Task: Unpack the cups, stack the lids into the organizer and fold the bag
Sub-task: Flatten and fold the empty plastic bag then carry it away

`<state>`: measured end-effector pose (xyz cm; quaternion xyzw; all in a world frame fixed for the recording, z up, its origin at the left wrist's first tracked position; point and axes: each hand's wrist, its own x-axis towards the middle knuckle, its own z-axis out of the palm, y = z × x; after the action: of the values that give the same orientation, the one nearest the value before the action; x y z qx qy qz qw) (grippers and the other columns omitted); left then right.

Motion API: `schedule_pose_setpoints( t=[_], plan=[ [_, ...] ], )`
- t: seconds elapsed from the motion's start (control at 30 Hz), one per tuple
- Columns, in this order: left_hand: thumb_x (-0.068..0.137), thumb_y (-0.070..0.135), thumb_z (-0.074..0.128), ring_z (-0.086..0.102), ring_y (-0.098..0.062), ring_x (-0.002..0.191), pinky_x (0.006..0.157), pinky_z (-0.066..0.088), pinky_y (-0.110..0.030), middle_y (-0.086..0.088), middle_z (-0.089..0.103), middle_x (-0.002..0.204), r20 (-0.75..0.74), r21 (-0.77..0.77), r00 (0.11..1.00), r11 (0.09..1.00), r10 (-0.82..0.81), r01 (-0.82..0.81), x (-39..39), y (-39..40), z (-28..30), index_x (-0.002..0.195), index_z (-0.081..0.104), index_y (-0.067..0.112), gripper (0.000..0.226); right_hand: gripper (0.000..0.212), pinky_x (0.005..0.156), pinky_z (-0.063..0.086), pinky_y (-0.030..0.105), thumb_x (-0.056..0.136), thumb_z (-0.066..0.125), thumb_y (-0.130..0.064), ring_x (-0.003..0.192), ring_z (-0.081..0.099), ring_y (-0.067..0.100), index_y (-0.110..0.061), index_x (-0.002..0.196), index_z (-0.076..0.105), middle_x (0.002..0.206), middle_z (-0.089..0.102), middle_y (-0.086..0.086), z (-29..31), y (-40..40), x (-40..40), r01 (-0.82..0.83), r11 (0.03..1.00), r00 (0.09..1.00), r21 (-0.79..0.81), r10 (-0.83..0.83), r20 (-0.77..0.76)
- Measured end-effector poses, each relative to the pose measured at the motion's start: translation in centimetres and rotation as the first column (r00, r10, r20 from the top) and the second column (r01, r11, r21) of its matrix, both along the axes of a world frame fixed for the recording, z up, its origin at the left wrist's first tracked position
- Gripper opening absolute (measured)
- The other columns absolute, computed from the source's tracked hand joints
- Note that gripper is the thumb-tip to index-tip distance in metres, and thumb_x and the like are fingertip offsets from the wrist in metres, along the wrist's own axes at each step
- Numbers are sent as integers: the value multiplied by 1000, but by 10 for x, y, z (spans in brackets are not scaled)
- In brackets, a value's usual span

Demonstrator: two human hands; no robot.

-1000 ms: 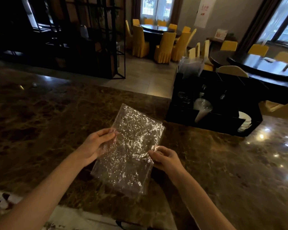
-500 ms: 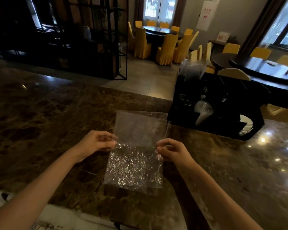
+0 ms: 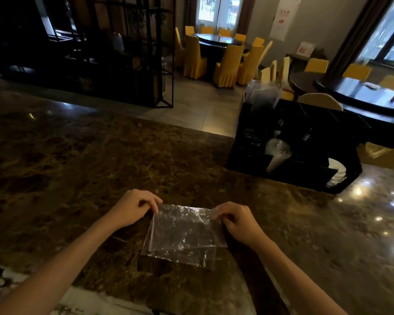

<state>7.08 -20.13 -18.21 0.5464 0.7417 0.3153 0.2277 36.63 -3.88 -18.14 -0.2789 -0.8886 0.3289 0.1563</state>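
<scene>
Hands pinching folded clear bag [image 3: 183, 235], left hand [image 3: 132, 206] and right hand [image 3: 237, 220] grips clenched on top corners

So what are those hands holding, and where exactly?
Both hold the clear bag. The left hand pinches its far left corner, the right hand its far right corner, along the folded far edge.

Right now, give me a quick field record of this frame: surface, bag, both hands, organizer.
surface: dark marble counter
bag: clear plastic bag, doubled over, lying flat on the counter
left hand: left hand pinches the bag's far left corner
right hand: right hand pinches the bag's far right corner
organizer: black organizer, far right on the counter
organizer contents: clear cups lying in a middle slot; white lids at the right end
</scene>
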Motion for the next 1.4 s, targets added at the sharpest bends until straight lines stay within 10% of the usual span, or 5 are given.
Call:
schedule_pose_setpoints(
  t=[0.2, 0.37, 0.6, 1.4],
  plan=[
    [100, 28, 45, 61, -14, 104, 86, 49, -29, 6, 63, 113, -368, -43, 929, 999, -24, 8, 69, 7, 7, 103, 55, 29, 10, 32, 103, 48, 38, 89, 57, -1, 127, 57, 19, -23, 95, 79, 136, 63, 1, 9, -14, -23, 114, 986, 978, 124, -133, 160],
    [106, 47, 20, 9, -19, 156, 126, 9, -47, 2, 16, 169, -548, -261, 829, 964, -115, -39, 107, 10, -26, 159, 18, 22, 59, 44, 117, 36, 33, 109, 38, -37, 143, 44, 17, -19, 147, 50, 149, 55, 1, -6, -55, -60, 201, 952, 956, 230, -242, 166],
    [100, 53, -4, -3, -17, 155, 122, -5, -40, 6, 1, 168, -618, -230, 776, 973, -129, -22, 99, -12, -51, 159, 2, 27, 65, 59, 128, -2, 38, 109, 8, -46, 158, -8, 17, -21, 163, 5, 171, -1, 0, -48, -90, -45, 74, 933, 911, 352, -207, 357],
    [104, 55, 11, 2, -15, 156, 126, 2, -40, 5, 6, 170, -577, -216, 809, 976, -114, -16, 98, -14, -47, 161, 6, 29, 63, 60, 130, 3, 42, 108, 12, -55, 156, -12, 8, -32, 163, 3, 169, -9, -11, -53, -91, -36, 208, 944, 944, 258, -263, 202]
  ],
)
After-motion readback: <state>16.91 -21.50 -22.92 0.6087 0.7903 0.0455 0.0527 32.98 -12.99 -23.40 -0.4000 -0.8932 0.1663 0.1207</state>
